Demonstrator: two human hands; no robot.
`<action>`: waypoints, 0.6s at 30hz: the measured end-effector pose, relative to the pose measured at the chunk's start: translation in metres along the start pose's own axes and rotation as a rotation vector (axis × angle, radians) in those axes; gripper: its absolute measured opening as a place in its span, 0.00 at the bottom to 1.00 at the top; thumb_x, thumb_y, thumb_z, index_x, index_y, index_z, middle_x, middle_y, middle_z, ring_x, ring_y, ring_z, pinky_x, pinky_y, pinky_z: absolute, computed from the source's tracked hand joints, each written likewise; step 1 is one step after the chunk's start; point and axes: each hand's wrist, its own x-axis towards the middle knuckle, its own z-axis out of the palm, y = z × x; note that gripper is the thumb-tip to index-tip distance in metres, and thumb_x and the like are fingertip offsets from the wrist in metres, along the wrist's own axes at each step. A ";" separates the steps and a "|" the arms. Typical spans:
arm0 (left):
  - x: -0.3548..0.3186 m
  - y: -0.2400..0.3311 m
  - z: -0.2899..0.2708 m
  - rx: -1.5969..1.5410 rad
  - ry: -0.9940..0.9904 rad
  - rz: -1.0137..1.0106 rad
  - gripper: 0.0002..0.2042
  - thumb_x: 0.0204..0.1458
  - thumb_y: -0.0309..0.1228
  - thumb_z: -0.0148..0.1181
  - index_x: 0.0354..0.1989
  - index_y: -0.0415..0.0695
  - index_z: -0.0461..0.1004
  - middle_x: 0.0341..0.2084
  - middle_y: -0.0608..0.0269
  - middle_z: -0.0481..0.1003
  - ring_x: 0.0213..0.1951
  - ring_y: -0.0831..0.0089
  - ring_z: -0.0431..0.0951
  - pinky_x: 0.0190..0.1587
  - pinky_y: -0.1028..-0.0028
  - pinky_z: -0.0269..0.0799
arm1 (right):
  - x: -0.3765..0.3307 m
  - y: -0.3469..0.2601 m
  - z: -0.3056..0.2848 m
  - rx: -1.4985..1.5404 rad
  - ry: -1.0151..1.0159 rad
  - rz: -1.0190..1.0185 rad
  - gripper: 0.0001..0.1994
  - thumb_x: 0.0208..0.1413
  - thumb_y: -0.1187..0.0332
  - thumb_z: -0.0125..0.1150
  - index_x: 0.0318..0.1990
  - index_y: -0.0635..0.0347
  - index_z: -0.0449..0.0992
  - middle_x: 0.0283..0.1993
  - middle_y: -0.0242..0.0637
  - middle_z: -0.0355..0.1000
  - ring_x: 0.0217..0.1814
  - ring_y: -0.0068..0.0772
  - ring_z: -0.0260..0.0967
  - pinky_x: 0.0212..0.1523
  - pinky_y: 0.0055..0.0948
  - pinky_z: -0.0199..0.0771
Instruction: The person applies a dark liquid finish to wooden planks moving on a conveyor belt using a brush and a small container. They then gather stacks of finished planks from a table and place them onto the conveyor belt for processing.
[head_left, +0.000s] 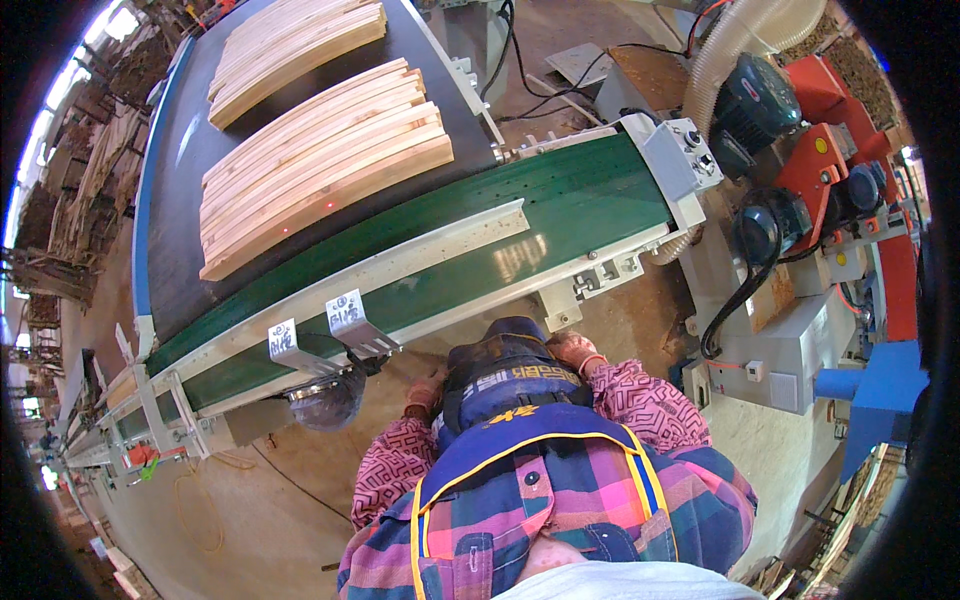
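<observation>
My left hand (425, 392) and my right hand (577, 350) wear reddish work gloves and sit low in front of my waist. Between them is a dark blue pouch (505, 368) on my apron; each hand lies against one side of it, with the fingers partly hidden. Whether they grip it cannot be seen. Just beyond my hands runs the metal edge of a green conveyor belt (560, 200). Farther off, a batch of pale curved wooden slats (320, 165) lies on a wide black belt (185, 130), with a second batch (290, 50) behind it.
Two metal brackets (315, 335) hang off the conveyor's near rail. To the right stands a machine with black motors (760, 95), red housings (835, 150), cables and a ribbed hose (730, 50). A blue block (875, 385) sits at the right. Stacks of wood line the far left.
</observation>
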 end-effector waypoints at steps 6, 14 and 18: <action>-0.017 0.037 -0.016 -0.045 -0.004 -0.058 0.25 0.59 0.56 0.49 0.56 0.54 0.77 0.53 0.43 0.75 0.55 0.42 0.74 0.55 0.53 0.70 | 0.003 0.006 0.001 -0.014 -0.008 -0.006 0.21 0.57 0.48 0.56 0.52 0.47 0.82 0.58 0.44 0.75 0.62 0.50 0.71 0.62 0.41 0.70; -0.015 0.043 -0.013 0.321 -0.098 -0.026 0.18 0.63 0.43 0.49 0.60 0.59 0.73 0.53 0.46 0.76 0.54 0.44 0.76 0.56 0.54 0.72 | -0.003 0.001 -0.008 -0.042 0.010 0.029 0.21 0.59 0.49 0.54 0.52 0.46 0.82 0.58 0.44 0.76 0.61 0.49 0.72 0.61 0.41 0.71; -0.027 0.045 -0.013 0.314 -0.019 0.136 0.18 0.63 0.44 0.49 0.59 0.59 0.73 0.53 0.48 0.76 0.53 0.44 0.76 0.55 0.54 0.73 | -0.007 -0.005 -0.013 -0.049 0.000 0.029 0.22 0.59 0.47 0.54 0.53 0.47 0.82 0.58 0.42 0.76 0.61 0.48 0.73 0.61 0.41 0.72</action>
